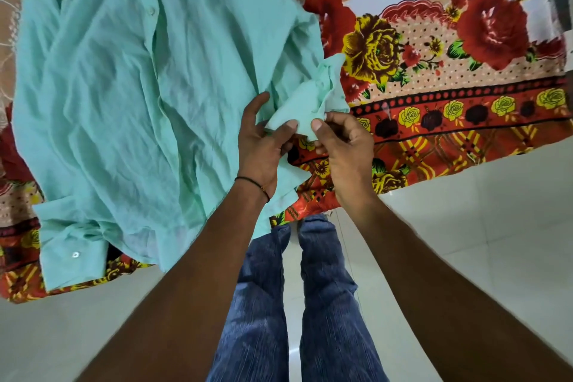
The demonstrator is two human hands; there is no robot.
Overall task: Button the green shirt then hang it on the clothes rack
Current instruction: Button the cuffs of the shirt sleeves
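Head view: the shirt (124, 87) is spread over the flowered sheet (449, 71), filling the left and centre of the frame. At centre, one cuff (305, 105) is pinched by the left hand (263, 146) and right hand (347, 149) together. Another cuff (73, 253) lies at lower left.

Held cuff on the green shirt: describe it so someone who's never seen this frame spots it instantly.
A green shirt lies spread on a floral bedsheet. At the shirt's right edge, the held cuff is bunched up and pinched between the left hand and the right hand. The other cuff lies flat at the lower left, untouched, showing a white button.
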